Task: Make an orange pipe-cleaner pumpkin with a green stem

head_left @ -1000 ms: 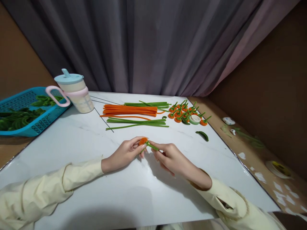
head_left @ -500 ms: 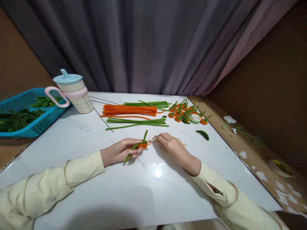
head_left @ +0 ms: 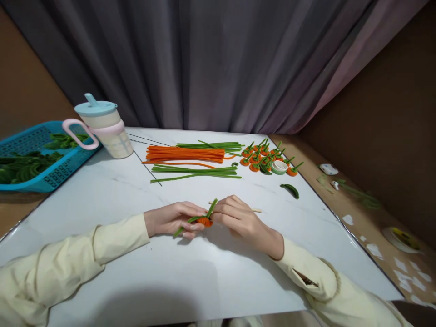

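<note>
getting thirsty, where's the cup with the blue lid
In the head view, the blue-lidded cup stands near the back left corner of the white table, between the blue basket and the bundle of orange stems.

Orange and green lead the show: the held pumpkin point(head_left: 205, 222) glows orange under bright green strips point(head_left: 211, 208)! Orange again on the bundle point(head_left: 185, 154), green on the stems point(head_left: 197, 171), and both across the pumpkin cluster point(head_left: 254, 167). Darker green for the leaf point(head_left: 289, 190), pale tan for the stick point(head_left: 257, 210). Cream sleeves point(head_left: 119, 243), white table point(head_left: 136, 272), faintly grey-veined. And the cup point(head_left: 116, 145): pale blue lid point(head_left: 97, 108), pink handle point(head_left: 76, 144), bluish check on cream! Blue basket point(head_left: 68, 163), greyish-purple curtain point(head_left: 204, 68).
</note>
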A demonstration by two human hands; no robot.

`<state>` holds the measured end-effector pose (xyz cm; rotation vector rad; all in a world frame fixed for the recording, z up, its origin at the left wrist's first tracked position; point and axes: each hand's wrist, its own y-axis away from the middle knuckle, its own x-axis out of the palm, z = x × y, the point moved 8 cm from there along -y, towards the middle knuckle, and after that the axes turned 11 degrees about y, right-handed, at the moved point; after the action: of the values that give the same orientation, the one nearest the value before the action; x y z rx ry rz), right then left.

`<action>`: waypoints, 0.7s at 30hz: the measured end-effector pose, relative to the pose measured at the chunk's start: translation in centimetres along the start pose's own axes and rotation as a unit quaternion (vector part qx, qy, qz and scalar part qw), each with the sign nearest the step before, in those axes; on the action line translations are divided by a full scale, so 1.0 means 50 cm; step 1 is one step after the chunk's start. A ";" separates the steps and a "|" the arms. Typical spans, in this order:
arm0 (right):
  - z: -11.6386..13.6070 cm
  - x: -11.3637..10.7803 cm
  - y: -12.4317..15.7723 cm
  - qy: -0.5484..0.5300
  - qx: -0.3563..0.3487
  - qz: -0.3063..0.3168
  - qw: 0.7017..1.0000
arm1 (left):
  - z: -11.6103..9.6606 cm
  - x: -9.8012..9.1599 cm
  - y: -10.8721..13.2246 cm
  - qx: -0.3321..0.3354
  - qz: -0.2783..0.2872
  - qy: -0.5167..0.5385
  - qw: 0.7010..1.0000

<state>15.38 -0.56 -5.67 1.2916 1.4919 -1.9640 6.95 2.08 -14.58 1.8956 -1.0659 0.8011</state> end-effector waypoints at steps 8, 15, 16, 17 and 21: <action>0.014 -0.002 -0.008 -0.036 -0.027 -0.023 0.999 | 0.019 0.018 0.004 -0.050 0.060 -0.005 0.997; 0.008 -0.004 -0.010 -0.044 0.014 -0.041 0.998 | 0.016 0.014 0.004 -0.037 0.028 -0.012 0.999; 0.007 -0.003 -0.008 -0.037 0.020 -0.045 0.998 | 0.013 0.015 0.003 -0.032 0.026 -0.008 0.999; 0.005 -0.003 -0.006 -0.029 0.026 -0.050 0.998 | 0.011 0.017 0.002 -0.026 0.026 -0.005 0.999; -0.005 0.003 0.004 -0.028 0.046 -0.052 0.997 | 0.002 0.020 0.001 -0.007 0.014 -0.016 1.000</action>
<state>15.55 -0.39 -5.90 1.2082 1.4846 -2.1394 7.36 1.62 -13.79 1.8913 -1.1178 0.7800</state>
